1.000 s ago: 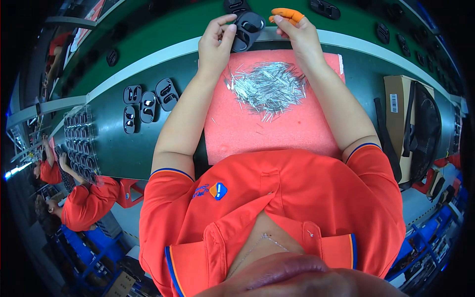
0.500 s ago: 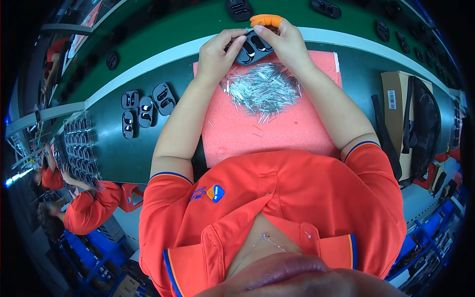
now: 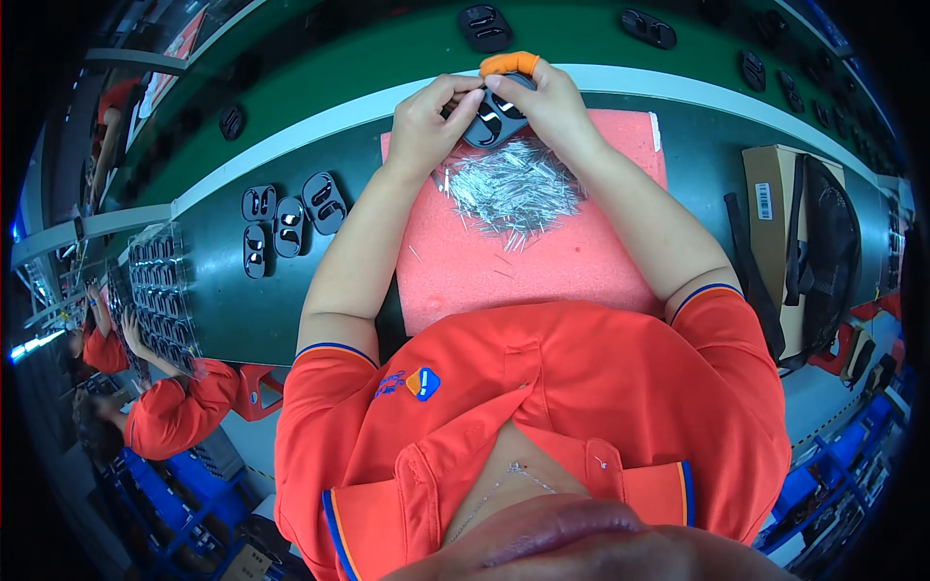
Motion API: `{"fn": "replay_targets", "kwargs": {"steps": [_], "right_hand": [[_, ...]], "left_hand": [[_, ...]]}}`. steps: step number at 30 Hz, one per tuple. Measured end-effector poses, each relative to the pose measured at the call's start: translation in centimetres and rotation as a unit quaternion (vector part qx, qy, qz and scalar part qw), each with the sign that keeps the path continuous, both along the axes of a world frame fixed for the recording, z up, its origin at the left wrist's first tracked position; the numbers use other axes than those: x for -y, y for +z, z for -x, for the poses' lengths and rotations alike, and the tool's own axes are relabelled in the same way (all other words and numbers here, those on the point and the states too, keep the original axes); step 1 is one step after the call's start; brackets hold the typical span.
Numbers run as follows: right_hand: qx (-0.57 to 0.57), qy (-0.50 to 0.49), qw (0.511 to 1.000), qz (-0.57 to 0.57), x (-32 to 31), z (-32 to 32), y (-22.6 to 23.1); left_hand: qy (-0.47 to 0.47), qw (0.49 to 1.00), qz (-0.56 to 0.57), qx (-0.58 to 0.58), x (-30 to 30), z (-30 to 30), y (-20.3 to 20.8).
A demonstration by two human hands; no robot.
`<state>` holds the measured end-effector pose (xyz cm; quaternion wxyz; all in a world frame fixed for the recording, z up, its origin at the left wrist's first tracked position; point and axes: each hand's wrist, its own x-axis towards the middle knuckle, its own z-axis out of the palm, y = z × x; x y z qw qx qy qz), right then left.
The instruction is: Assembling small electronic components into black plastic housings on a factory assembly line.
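A black rounded case [image 3: 495, 127] with two glossy wells, like an earbud charging case, is held between my hands above the far edge of a pink foam mat [image 3: 523, 279]. My left hand [image 3: 426, 121] grips its left side, with thumb and fingertips together at the upper corner. At the right side my right hand [image 3: 560, 108] holds it, the thumb across the top and an orange cover [image 3: 511, 64] on one finger. Whatever small thing may sit between the fingertips is too small to see. Just below the case lies a heap of thin silvery pins [image 3: 513, 191].
Several similar black cases [image 3: 289, 228] sit on the green table at left, beside a clear tray [image 3: 160, 290] of more. Others [image 3: 484, 29] lie on the green strip beyond the pale rail [image 3: 387, 100]. A cardboard box [image 3: 765, 208] and a black bag [image 3: 831, 242] stand at right.
Both hands and the case have come slightly nearer to me, toward the pin heap. The whole view has shifted a little. My hold on the case looks much the same.
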<state>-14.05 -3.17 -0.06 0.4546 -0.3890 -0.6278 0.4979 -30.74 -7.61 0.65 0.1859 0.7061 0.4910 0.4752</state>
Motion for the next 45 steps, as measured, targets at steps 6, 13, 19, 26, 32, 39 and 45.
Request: {"fn": "replay_targets", "kwargs": {"steps": [6, 13, 19, 26, 32, 39, 45], "right_hand": [[-0.043, 0.045, 0.993, 0.098, -0.7, -1.4, 1.5], [-0.027, 0.067, 0.996, 0.053, -2.8, -3.5, 0.4], [-0.099, -0.136, 0.986, 0.022, -5.3, -5.7, -0.1], [-0.176, -0.235, 0.95, 0.104, -4.9, -6.3, 0.1], [-0.142, -0.159, 0.977, 0.024, -2.6, -3.5, -2.7], [-0.051, -0.005, 0.999, -0.003, 1.9, -0.9, -0.2], [0.146, 0.111, 0.966, -0.183, 7.7, 4.4, -0.2]], "left_hand": [[-0.011, 0.996, 0.055, 0.064, -0.3, -1.4, 0.6], [-0.05, 0.987, 0.153, -0.007, -2.1, -1.9, 0.7], [-0.021, 0.991, 0.111, -0.072, -6.1, -3.2, 3.1], [0.132, 0.915, 0.163, -0.344, -9.4, -4.7, 1.4], [0.05, 0.964, 0.101, -0.239, -8.5, -1.7, -0.5], [0.168, 0.96, 0.178, 0.134, -2.6, 2.3, 3.4], [0.138, 0.893, 0.051, 0.424, 2.7, 9.3, -3.8]]}}
